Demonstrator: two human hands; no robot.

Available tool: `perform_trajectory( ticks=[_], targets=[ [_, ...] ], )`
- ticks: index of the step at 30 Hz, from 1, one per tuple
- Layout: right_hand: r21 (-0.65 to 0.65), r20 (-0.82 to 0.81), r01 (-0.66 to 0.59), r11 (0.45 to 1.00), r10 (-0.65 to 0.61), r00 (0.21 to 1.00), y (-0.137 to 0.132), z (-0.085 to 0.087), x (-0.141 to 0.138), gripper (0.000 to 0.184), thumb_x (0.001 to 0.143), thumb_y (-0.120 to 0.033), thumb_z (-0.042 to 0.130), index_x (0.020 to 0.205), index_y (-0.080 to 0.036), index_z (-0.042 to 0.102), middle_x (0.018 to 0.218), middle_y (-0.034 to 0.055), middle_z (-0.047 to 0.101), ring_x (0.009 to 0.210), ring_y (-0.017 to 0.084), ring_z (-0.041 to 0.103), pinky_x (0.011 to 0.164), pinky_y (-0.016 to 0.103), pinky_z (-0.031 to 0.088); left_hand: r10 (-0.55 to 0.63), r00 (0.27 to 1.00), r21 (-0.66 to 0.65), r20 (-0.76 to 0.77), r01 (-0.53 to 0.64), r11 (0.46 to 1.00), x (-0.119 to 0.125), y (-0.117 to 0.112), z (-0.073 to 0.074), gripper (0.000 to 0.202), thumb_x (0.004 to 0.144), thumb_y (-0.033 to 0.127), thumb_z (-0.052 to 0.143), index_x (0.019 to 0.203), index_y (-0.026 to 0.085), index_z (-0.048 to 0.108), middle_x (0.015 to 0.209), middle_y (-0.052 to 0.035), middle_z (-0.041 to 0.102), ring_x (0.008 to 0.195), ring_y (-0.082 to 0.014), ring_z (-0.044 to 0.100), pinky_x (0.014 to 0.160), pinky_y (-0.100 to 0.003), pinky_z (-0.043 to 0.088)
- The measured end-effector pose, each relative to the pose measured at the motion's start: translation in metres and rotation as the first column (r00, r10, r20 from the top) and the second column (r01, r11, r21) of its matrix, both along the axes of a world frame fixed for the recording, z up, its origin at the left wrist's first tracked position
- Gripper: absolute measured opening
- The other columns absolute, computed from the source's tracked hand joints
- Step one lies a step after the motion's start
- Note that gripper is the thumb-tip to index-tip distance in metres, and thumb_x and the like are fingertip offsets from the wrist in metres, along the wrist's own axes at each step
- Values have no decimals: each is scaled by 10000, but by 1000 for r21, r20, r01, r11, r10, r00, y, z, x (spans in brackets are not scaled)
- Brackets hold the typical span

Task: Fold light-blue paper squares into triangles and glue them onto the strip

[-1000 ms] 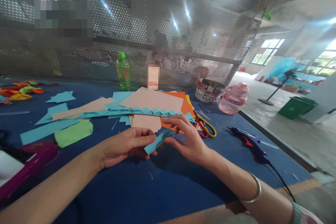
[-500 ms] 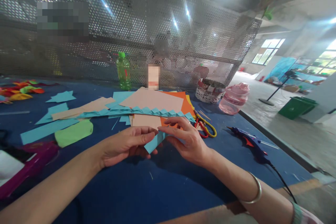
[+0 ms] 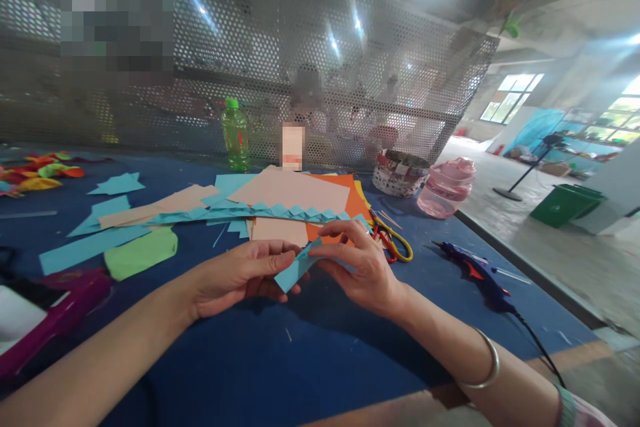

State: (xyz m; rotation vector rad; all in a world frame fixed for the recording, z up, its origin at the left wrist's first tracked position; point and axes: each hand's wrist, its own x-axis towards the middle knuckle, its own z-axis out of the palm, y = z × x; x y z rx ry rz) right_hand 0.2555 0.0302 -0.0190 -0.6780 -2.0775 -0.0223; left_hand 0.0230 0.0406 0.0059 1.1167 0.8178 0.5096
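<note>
Above the blue table, my left hand (image 3: 235, 277) and my right hand (image 3: 357, 270) both pinch a small strip of light blue paper (image 3: 294, 271). The left thumb and fingers hold its near end. The right fingers fold over its far end. Just behind the hands lies a stack of paper sheets (image 3: 293, 190), pink on top with orange beneath, and a zigzag-cut blue strip (image 3: 260, 211) lies across it.
Scissors (image 3: 395, 243) and a blue glue gun (image 3: 473, 270) with a cord lie to the right. A pink container (image 3: 445, 190), a woven basket (image 3: 397, 173) and a green bottle (image 3: 235, 137) stand at the back. Paper scraps (image 3: 140, 253) lie to the left before a perforated metal screen (image 3: 210, 60).
My right fingers have drawn in over the blue strip's far end, folding it toward my left hand. The left hand has hardly moved.
</note>
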Motion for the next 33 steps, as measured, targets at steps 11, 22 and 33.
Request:
perform_trajectory(
  ticks=[11,22,33],
  targets=[
    [-26,7,-12,1000,12,1000,0,-1,0,175,877,-68,585,925,-223,651,1055,76,632,997,198,617,866,374,521,-28,999,20,-28,28,999,0,-1,1,379,759,343,813,1097,212,701,969,-28,697,870,-173,673,686,-242,538],
    [74,178,-19,997,5,984,-10,0,-6,292,856,-71,586,1051,-254,703,1131,75,633,1030,216,610,906,402,487,135,990,112,-40,-130,985,5,0,-9,313,638,199,835,935,180,736,830,11,706,751,-141,620,697,-233,476],
    [-18,60,10,1000,-9,998,-5,-7,-8,47,857,-282,749,841,-239,743,1061,60,664,1032,215,585,900,376,494,221,975,78,-24,-219,973,6,-4,-5,359,605,249,876,938,185,756,877,-13,754,773,-153,651,736,-249,490]
  ],
)
